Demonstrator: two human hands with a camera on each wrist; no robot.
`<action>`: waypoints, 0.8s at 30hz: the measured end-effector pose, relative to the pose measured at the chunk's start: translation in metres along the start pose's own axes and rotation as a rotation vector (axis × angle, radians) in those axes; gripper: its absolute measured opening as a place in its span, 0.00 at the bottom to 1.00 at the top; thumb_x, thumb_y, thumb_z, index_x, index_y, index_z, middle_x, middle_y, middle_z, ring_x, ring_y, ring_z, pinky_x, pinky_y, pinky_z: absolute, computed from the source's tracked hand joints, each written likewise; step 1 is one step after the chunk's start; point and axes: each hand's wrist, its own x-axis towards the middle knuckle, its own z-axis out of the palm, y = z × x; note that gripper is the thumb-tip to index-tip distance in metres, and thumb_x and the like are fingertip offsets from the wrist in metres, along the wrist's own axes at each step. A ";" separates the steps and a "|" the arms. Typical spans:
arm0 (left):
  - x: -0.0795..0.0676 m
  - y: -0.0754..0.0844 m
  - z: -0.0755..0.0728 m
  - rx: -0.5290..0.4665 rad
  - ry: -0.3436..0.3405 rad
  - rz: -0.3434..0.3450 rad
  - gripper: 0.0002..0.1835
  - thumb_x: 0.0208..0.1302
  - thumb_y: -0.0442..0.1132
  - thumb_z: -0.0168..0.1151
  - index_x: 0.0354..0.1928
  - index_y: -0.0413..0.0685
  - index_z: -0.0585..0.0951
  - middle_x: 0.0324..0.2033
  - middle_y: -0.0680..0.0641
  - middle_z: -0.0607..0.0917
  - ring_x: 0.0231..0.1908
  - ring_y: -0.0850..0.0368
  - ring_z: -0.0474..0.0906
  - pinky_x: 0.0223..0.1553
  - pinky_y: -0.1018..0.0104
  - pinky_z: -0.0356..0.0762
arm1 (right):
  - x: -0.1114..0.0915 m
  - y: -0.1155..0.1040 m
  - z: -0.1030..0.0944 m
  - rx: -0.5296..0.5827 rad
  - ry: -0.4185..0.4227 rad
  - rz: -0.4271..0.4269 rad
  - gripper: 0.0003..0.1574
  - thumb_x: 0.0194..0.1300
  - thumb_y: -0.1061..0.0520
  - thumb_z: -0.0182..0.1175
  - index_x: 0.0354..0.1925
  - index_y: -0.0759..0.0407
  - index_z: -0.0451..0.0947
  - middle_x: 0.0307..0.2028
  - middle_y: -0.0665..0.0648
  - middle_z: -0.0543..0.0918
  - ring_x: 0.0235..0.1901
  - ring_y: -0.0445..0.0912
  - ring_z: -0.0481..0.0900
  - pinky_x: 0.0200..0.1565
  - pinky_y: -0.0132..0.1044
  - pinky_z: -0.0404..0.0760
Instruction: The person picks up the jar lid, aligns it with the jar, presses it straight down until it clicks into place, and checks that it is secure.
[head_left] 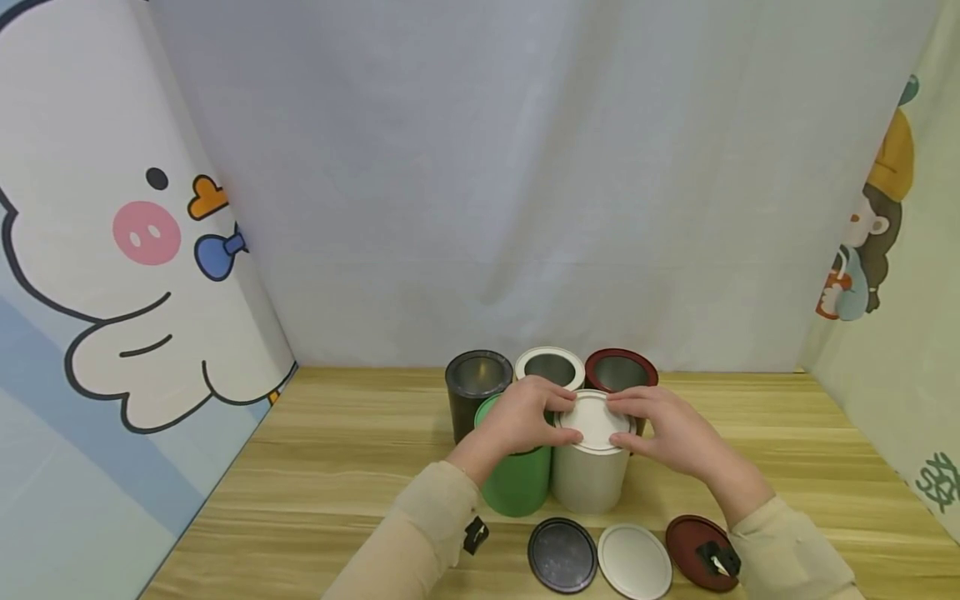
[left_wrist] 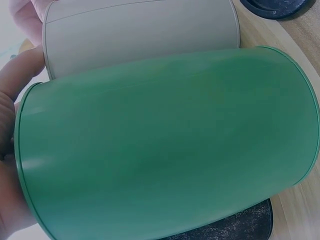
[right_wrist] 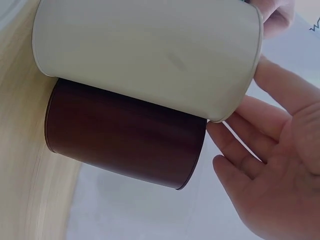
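Note:
A cream can (head_left: 588,483) stands upright at the front of a group of cans, with a round cream lid (head_left: 594,421) on its top. My left hand (head_left: 525,412) touches the lid's left edge with thumb and fingers, its wrist above the green can (head_left: 517,487). From the right, my right hand (head_left: 682,425) rests thumb and fingertips on the opposite edge. In the right wrist view, the right fingers (right_wrist: 240,167) are extended and fairly loose beside the can's top. The green can's top is partly hidden behind the left hand.
Behind stand a black can (head_left: 461,412), a white-rimmed can (head_left: 549,353) and a dark red can (right_wrist: 125,135), all open-topped. In front, a black lid (head_left: 562,554), a white lid (head_left: 635,561) and a dark red lid (head_left: 684,546) lie on the wooden table (head_left: 360,467). A grey cloth (head_left: 420,208) hangs behind.

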 end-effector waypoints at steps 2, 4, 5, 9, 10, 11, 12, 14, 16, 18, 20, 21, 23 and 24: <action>0.000 0.000 0.000 0.000 0.002 0.007 0.23 0.59 0.47 0.73 0.55 0.46 0.85 0.55 0.49 0.84 0.57 0.53 0.77 0.58 0.65 0.73 | 0.000 0.000 0.000 -0.006 -0.004 -0.003 0.26 0.58 0.55 0.73 0.52 0.67 0.83 0.52 0.62 0.82 0.52 0.60 0.78 0.52 0.57 0.77; 0.001 -0.001 0.000 -0.002 0.005 0.014 0.23 0.59 0.47 0.73 0.54 0.46 0.85 0.54 0.48 0.84 0.57 0.53 0.77 0.58 0.66 0.74 | 0.000 0.000 -0.001 -0.009 -0.007 -0.005 0.26 0.58 0.55 0.73 0.52 0.67 0.83 0.52 0.62 0.82 0.52 0.60 0.78 0.52 0.56 0.78; 0.000 -0.001 0.001 -0.003 0.006 0.018 0.22 0.59 0.47 0.73 0.54 0.46 0.85 0.54 0.48 0.84 0.57 0.53 0.78 0.58 0.66 0.74 | 0.000 0.000 -0.001 -0.010 -0.009 -0.006 0.26 0.58 0.55 0.73 0.52 0.67 0.83 0.52 0.62 0.82 0.52 0.60 0.78 0.52 0.56 0.78; 0.000 -0.001 0.001 -0.006 0.007 0.020 0.22 0.60 0.46 0.73 0.55 0.46 0.85 0.55 0.48 0.84 0.57 0.52 0.77 0.59 0.65 0.73 | 0.001 0.000 -0.002 -0.015 -0.017 -0.009 0.26 0.59 0.54 0.72 0.53 0.68 0.83 0.52 0.62 0.82 0.52 0.60 0.78 0.51 0.56 0.78; -0.001 -0.001 0.001 -0.005 0.006 0.018 0.22 0.60 0.46 0.73 0.55 0.46 0.85 0.55 0.48 0.83 0.57 0.52 0.77 0.59 0.65 0.73 | 0.001 0.000 -0.002 -0.017 -0.017 -0.011 0.26 0.59 0.55 0.72 0.53 0.68 0.83 0.52 0.62 0.82 0.52 0.60 0.78 0.51 0.56 0.78; -0.001 -0.001 0.001 -0.005 0.004 0.014 0.22 0.60 0.46 0.73 0.55 0.46 0.85 0.55 0.48 0.83 0.57 0.52 0.77 0.59 0.64 0.73 | 0.001 0.000 -0.002 -0.018 -0.018 -0.012 0.26 0.59 0.55 0.72 0.53 0.68 0.83 0.52 0.62 0.82 0.52 0.60 0.78 0.51 0.56 0.78; -0.001 -0.001 0.000 -0.001 0.002 0.010 0.23 0.60 0.47 0.72 0.55 0.46 0.84 0.55 0.49 0.83 0.57 0.52 0.77 0.60 0.64 0.73 | 0.001 0.000 -0.002 -0.022 -0.018 -0.014 0.26 0.59 0.55 0.72 0.53 0.68 0.83 0.52 0.62 0.83 0.51 0.60 0.78 0.51 0.56 0.78; -0.001 -0.001 0.000 -0.003 -0.004 0.006 0.22 0.61 0.47 0.72 0.55 0.46 0.84 0.55 0.49 0.83 0.57 0.52 0.76 0.60 0.64 0.72 | 0.001 0.001 -0.001 -0.027 -0.021 -0.013 0.26 0.59 0.55 0.72 0.53 0.68 0.83 0.52 0.62 0.83 0.51 0.60 0.78 0.51 0.55 0.78; -0.001 0.000 0.000 -0.004 -0.012 0.000 0.22 0.61 0.47 0.72 0.56 0.46 0.84 0.56 0.49 0.83 0.58 0.52 0.76 0.60 0.64 0.72 | 0.000 0.001 -0.001 -0.028 -0.023 -0.014 0.26 0.59 0.54 0.72 0.52 0.68 0.83 0.51 0.62 0.83 0.51 0.60 0.78 0.51 0.55 0.78; -0.001 0.000 0.000 -0.002 -0.017 -0.001 0.22 0.61 0.47 0.72 0.55 0.47 0.84 0.56 0.49 0.83 0.57 0.52 0.76 0.60 0.64 0.72 | -0.001 0.002 0.000 -0.027 -0.023 -0.013 0.26 0.60 0.54 0.72 0.53 0.68 0.83 0.51 0.62 0.83 0.51 0.60 0.78 0.51 0.56 0.78; -0.001 0.001 -0.001 -0.001 -0.019 0.001 0.22 0.61 0.47 0.72 0.55 0.46 0.85 0.56 0.49 0.83 0.57 0.52 0.76 0.60 0.64 0.72 | -0.001 0.002 0.000 -0.027 -0.019 -0.018 0.26 0.59 0.55 0.72 0.52 0.68 0.83 0.51 0.62 0.83 0.51 0.60 0.78 0.51 0.55 0.78; -0.001 0.001 -0.001 0.002 -0.019 0.000 0.22 0.61 0.47 0.72 0.55 0.47 0.84 0.56 0.49 0.83 0.57 0.52 0.76 0.60 0.64 0.72 | 0.000 0.003 0.000 -0.027 -0.018 -0.024 0.26 0.59 0.55 0.72 0.52 0.68 0.83 0.51 0.62 0.83 0.51 0.60 0.78 0.51 0.55 0.78; -0.001 0.001 -0.001 0.008 -0.017 0.005 0.22 0.61 0.47 0.72 0.55 0.47 0.85 0.55 0.49 0.83 0.57 0.52 0.76 0.60 0.64 0.72 | 0.000 0.003 0.000 -0.030 -0.016 -0.033 0.25 0.59 0.55 0.72 0.52 0.68 0.83 0.51 0.62 0.83 0.51 0.59 0.79 0.50 0.55 0.78; -0.001 0.001 -0.001 0.010 -0.017 0.008 0.22 0.61 0.47 0.72 0.55 0.47 0.85 0.55 0.49 0.83 0.57 0.52 0.76 0.60 0.64 0.72 | 0.001 0.003 0.000 -0.032 -0.017 -0.036 0.26 0.59 0.55 0.72 0.52 0.68 0.83 0.51 0.62 0.83 0.51 0.59 0.79 0.50 0.54 0.78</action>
